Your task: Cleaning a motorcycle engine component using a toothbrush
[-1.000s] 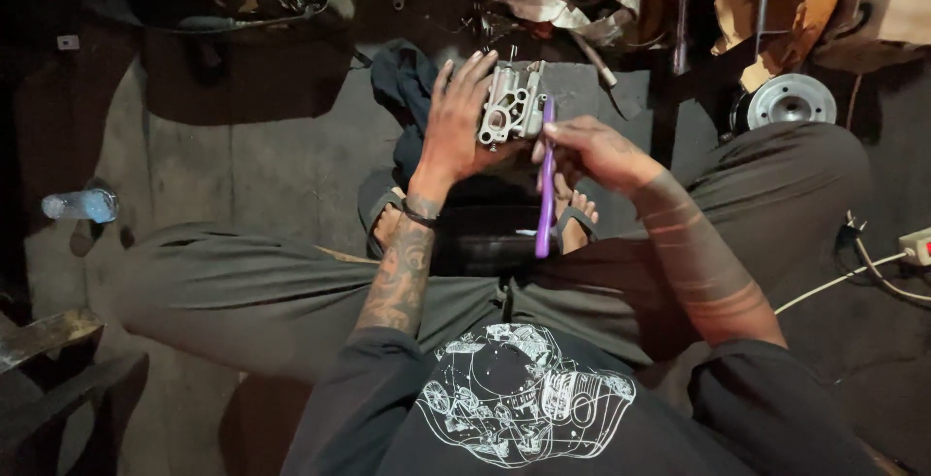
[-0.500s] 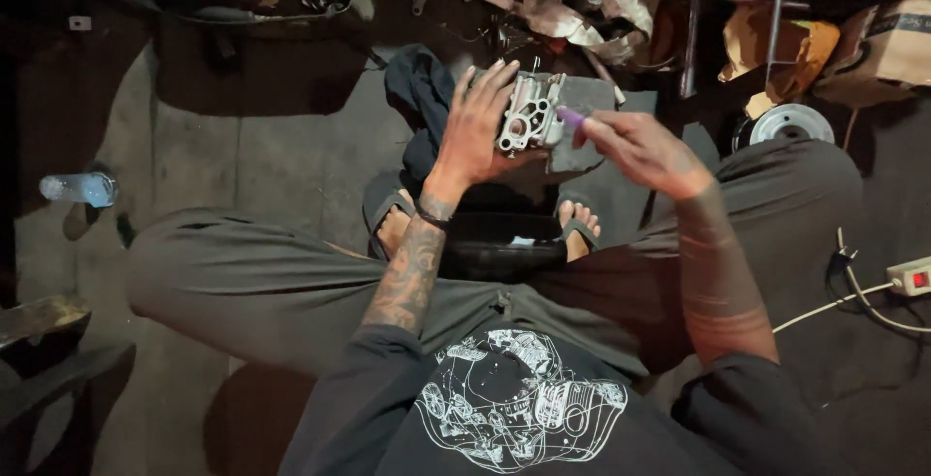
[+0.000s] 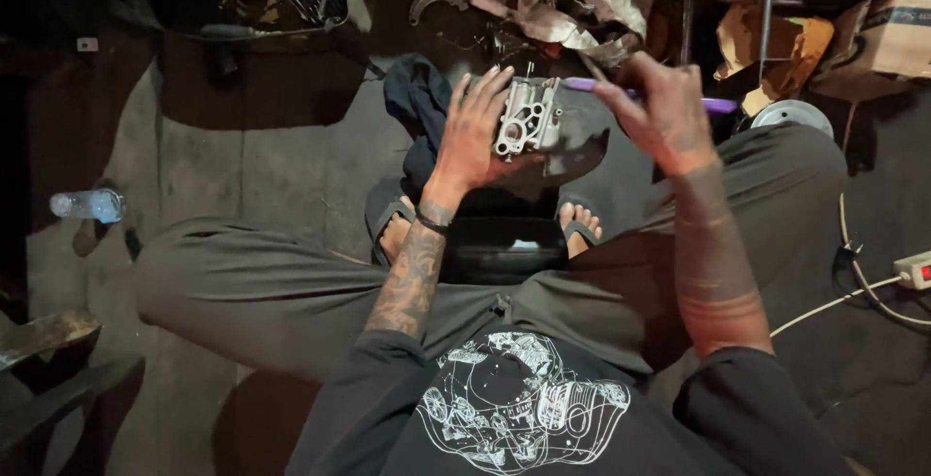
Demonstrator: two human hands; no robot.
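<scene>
I see the left hand (image 3: 475, 132) wrapped around a grey cast metal engine part (image 3: 529, 117), fingers spread along its far edge and thumb under it, holding it up above the crossed feet. Just right of that part, my view shows the right hand (image 3: 659, 112) closed on a purple-handled brush (image 3: 640, 95); its head end touches the top of the part and its handle sticks out rightward past the fingers. Well right of the part, at the frame's upper corner, sits a brown cardboard box (image 3: 897, 35) with a dark label band on its side, and beside it crumpled brown paper (image 3: 752, 40). Lower right of the part lies a white power strip (image 3: 914, 269). Far left of the part, a clear plastic bottle (image 3: 87, 205) lies on the floor.
</scene>
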